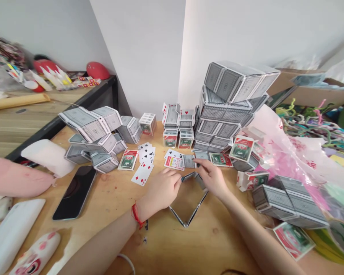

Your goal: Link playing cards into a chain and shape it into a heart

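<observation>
pale walls [143, 49] are rising behind a wooden table [109, 236]. at far left, bottles [50, 79] and a red ball [98, 71] are sitting on a bench [14, 126]. a phone [74, 193] is lying flat on the table, below a stack [88, 124] of grey card blocks that is leaning unevenly. just right of the stack, a card box [128, 160] is lying with loose cards [143, 173] overlapping beside it. the left hand [162, 189], wearing a red string [137, 215] at its wrist, is clamping its fingers on the far left side of a card frame [199, 181]. the frame is standing on the table between the hands, four-sided and open at the top. the right hand [213, 177], apart from the left, is reaching over the frame's far right wall; whether it is pinching the wall, i cannot tell. farther back, a tall tower [220, 114] of card blocks is standing slightly twisted. at right, grey blocks [289, 200] are lying beside pink plastic [292, 152], and another box [294, 240] is resting nearer the front.
</observation>
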### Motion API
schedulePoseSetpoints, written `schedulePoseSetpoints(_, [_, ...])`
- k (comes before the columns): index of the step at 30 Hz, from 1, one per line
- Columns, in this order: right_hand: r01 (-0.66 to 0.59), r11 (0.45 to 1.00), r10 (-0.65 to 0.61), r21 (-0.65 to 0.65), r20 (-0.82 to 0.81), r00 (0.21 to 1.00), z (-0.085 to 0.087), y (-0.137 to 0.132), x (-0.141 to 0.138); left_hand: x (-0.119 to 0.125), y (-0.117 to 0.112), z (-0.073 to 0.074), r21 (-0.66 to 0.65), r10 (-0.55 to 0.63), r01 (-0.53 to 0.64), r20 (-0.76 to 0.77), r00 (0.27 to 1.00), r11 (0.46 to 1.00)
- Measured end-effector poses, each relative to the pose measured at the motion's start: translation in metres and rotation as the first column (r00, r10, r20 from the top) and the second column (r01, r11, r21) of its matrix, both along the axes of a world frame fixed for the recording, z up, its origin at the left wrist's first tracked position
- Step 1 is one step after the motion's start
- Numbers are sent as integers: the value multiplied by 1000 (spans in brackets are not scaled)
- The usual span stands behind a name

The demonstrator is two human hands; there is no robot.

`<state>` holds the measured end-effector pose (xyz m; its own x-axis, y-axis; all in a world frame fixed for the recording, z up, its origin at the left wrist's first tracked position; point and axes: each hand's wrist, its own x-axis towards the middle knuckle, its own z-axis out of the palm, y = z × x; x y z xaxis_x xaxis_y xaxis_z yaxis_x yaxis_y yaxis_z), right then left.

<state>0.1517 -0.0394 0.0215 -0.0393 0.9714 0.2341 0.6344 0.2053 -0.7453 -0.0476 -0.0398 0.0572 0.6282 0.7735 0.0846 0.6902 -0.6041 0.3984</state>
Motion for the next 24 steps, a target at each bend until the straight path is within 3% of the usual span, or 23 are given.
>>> schedulePoseSetpoints(3, [137,983,-152,124,122,981,-17,7,15,0,0,0,-7,-3,3,-3,1000,1000])
schedulePoseSetpoints(5, [150,979,-178,139,224,958,-23,9,20,0,1,0,-19,-4,5,9,1000,1000])
schedulePoseSetpoints(12, [151,988,-104,-40,554,826,-20,8,9,0,3,-1,-26,2,-2,-5,1000,1000])
schedulePoseSetpoints(16, [162,987,-131,-1,587,799,-18,4,8,1,-1,1,-62,32,-31,19,999,998])
schedulePoseSetpoints(20, [200,975,-222,100,537,814,-20,0,9,2,-7,5,-180,42,-9,179,983,984])
schedulePoseSetpoints(24, [129,989,-145,67,538,831,-21,2,9,-8,7,-3,-373,117,17,332,936,928])
